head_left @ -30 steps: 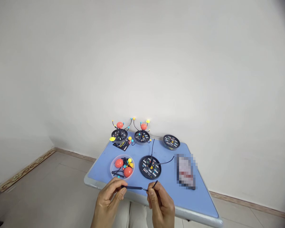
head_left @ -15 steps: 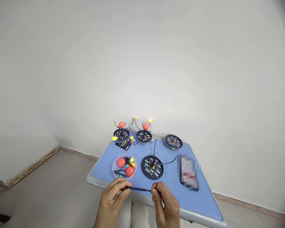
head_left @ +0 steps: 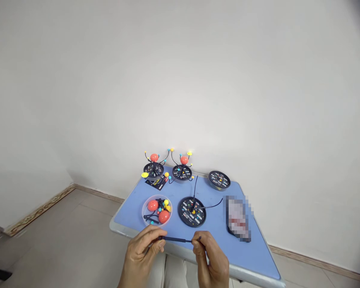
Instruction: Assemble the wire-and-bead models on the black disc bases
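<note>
Between my hands, over the table's front edge, a thin black plastic rod lies nearly level. My left hand pinches its thicker left end between thumb and fingers. My right hand pinches the thinner right end, where a short dark tip pokes out above the fingers. Just beyond, a round black base printed with planets carries a short post and two curved black arms. A clear round tub to its left holds red balls, small coloured balls and black parts.
Two built planet models, one on the left and one beside it, stand at the back of the blue table. Another black base sits back right. A black card lies back left; a blurred-out item lies right.
My right hand has shifted slightly right and turned a little, so the dark tip above its fingers leans further right. My left hand stays in nearly the same place.
</note>
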### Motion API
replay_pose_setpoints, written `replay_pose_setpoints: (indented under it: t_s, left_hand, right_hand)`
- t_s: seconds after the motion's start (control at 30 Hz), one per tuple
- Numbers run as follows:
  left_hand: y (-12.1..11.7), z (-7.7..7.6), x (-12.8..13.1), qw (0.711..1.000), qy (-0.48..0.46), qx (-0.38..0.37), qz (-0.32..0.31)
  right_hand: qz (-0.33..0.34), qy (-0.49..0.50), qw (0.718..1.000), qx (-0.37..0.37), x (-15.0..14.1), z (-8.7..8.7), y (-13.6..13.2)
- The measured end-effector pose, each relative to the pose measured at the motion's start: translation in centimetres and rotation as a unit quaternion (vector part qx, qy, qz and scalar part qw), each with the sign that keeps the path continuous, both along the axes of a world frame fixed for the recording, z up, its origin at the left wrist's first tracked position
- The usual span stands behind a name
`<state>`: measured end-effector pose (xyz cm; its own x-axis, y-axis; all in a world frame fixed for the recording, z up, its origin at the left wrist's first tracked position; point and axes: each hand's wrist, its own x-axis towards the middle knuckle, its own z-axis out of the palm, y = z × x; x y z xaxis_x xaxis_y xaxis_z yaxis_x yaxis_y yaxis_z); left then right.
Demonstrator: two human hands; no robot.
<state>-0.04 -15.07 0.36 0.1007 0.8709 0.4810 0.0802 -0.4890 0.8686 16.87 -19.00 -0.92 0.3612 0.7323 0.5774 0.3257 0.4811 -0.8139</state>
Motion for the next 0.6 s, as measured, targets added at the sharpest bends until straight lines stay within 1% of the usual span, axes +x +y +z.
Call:
replay_pose_setpoints:
  t_s: [0.13, 0.27, 0.37, 0.5, 0.6]
  left_hand:
    - [0.0, 0.2, 0.0, 1.000, 0.001, 0.011, 0.006]
    - [-0.2, 0.0, 0.3, 0.999, -0.002, 0.039, 0.015]
    - [-0.4, -0.2, 0.5, 0.998, 0.002, 0.061, 0.024]
    - [-0.5, -0.7, 0.6, 0.997, 0.014, 0.075, 0.025]
    - [-0.5, -1.6, 0.9, 0.998, 0.005, 0.060, 0.026]
  right_hand:
    - [-0.005, -0.008, 1.000, 0.018, -0.2, -0.4, 0.1]
    - [-0.028, -0.007, 0.999, 0.016, -0.3, -1.3, 0.3]
    - [-0.032, 0.004, 0.999, 0.010, -0.5, -1.9, 0.4]
    - [-0.029, 0.029, 0.999, 0.002, -0.7, -2.6, 0.7]
    - [-0.032, 0.046, 0.998, -0.004, -0.9, -3.2, 1.0]
